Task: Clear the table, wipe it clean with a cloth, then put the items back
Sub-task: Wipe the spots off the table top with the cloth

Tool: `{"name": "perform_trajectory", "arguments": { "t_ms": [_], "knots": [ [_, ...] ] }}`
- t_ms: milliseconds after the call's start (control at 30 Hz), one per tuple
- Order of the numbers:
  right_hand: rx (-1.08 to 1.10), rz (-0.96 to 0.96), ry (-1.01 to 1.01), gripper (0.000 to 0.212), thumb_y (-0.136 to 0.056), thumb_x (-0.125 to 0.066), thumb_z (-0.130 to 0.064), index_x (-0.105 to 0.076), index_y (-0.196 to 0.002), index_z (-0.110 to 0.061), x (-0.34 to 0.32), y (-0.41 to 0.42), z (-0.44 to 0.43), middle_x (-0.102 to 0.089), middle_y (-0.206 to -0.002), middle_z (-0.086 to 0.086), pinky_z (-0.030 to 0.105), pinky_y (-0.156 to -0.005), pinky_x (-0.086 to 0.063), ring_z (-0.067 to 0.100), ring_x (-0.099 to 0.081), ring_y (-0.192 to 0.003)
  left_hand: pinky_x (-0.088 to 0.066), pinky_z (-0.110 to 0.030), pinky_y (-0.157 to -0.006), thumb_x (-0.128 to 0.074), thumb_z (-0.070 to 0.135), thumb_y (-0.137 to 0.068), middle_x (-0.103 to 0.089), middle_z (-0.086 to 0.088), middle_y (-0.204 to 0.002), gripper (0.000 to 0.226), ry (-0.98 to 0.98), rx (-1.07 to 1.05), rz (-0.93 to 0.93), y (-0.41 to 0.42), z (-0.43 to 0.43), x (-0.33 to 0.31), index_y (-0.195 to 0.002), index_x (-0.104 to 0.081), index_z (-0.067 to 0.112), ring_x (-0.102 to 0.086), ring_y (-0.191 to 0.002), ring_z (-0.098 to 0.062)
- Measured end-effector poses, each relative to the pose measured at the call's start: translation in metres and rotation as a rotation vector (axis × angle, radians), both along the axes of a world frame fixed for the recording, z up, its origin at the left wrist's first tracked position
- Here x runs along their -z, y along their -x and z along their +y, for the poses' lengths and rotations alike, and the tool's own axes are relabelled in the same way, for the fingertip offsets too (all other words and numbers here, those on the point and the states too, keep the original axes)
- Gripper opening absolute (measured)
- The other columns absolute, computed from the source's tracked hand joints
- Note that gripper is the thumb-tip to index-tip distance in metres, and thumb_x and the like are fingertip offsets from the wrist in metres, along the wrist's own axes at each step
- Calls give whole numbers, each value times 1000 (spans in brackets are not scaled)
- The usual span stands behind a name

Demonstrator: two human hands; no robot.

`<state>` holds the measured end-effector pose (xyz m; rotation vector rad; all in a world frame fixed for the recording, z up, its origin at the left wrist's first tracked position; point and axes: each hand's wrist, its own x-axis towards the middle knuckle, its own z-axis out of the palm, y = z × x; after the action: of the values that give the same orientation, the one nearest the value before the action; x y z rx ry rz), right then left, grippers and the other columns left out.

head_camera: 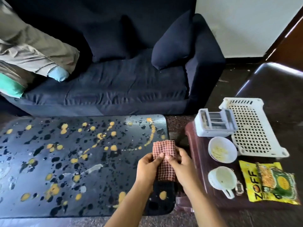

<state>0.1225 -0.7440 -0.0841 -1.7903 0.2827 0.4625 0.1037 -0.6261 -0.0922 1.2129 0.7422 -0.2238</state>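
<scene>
Dark sofa (123,82) backs the spattered bench (114,177), and over its right edge I see left hand (148,167) and right hand (177,164) both pinching the folded red cloth (164,148), wide bench top open to their left, bowl (222,149), cup (221,177) and packet (268,182) crowding the stool (196,153) just right.

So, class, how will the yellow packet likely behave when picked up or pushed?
The packet looks crinkled and flat, so it is probably floppy and light. Its glossy film may slide easily on the stool if pushed.
</scene>
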Motion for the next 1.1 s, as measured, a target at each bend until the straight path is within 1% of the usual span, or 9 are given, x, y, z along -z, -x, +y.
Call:
{"name": "perform_trajectory", "arguments": {
  "t_ms": [133, 300, 400, 567, 733, 867, 933, 1000, 1100],
  "knots": [
    [41, 38, 76, 36, -86, -67, -29, -57, -120, -21, 23, -14, 57, -67, -107, 0, 36, -85, -53, 14, -64, -93, -57, -36, -71, -70, 22, -83, -74, -10, -87, 20, -119, 63, 41, -17, 56, 26, -91, -70, 4, -71, -80, -25],
    [49, 40, 107, 42, -86, -66, -21, -54, -125, -14, 45, -63, 83, -64, -115, 3, 42, -93, -49, 20, -62, -102, -46, -31, -59, -62, 41, -88, -69, 3, -77, 26, -571, 308, 12, -51, 89, 44, -84, -66, 16, -63, -68, -16],
    [83, -13, 213, 48, -87, -63, -20, -49, -132, -14, 58, -105, 84, -61, -122, 9, 43, -98, -45, 27, -58, -112, -47, -29, -75, -55, 29, -93, -67, 2, -100, 18, -829, 445, 3, -73, 105, 56, -106, -65, 22, -63, -93, -19],
    [131, -40, 381, 48, -95, -53, -25, -41, -139, -12, 84, -162, 82, -55, -132, 16, 36, -97, -40, 32, -51, -120, -37, -37, -106, -41, 23, -96, -39, 0, -145, 45, -1171, 824, 12, -104, 125, 85, -141, -40, 21, -36, -134, -21],
    [40, -29, 500, 49, -98, -46, -30, -34, -142, -14, 112, -204, 92, -49, -137, 18, 41, -99, -39, 35, -46, -124, -10, -37, -120, -30, 17, -98, -9, -1, -160, 56, -1317, 1040, 101, -126, 139, 103, -152, -13, 16, -8, -147, -20],
    [-260, -130, 1063, 72, -94, -49, -44, -16, -150, -12, 130, -206, 95, -18, -156, 12, 50, -106, -30, 30, -17, -141, -8, -38, -120, -31, 13, -97, -1, 1, -161, 61, -1398, 1126, 115, -130, 150, 108, -153, -6, 19, -6, -147, -19],
    [-312, -324, 1094, 77, -93, -53, -36, -9, -151, -12, 131, -205, 93, -5, -159, 10, 53, -112, -20, 28, -5, -146, -5, -39, -120, -29, 10, -97, 3, 3, -160, 63, -1401, 1152, 102, -127, 153, 110, -153, -2, 21, -3, -147, -18],
    [-451, -544, 1070, 68, -95, -47, -29, -11, -152, -14, 134, -208, 94, -6, -160, 6, 54, -114, -16, 24, -3, -147, -3, -39, -120, -27, 12, -99, 7, 4, -160, 62, -1405, 1169, 88, -123, 156, 114, -152, 3, 23, 0, -148, -17],
    [-636, -507, 1042, 59, -101, -29, -37, -7, -152, -18, 146, -207, 100, -1, -160, -2, 54, -116, -14, 17, 4, -147, -1, -40, -120, -26, 16, -102, 11, 5, -159, 60, -1411, 1161, 78, -122, 162, 119, -151, 7, 27, 4, -147, -15]
  ]
}}
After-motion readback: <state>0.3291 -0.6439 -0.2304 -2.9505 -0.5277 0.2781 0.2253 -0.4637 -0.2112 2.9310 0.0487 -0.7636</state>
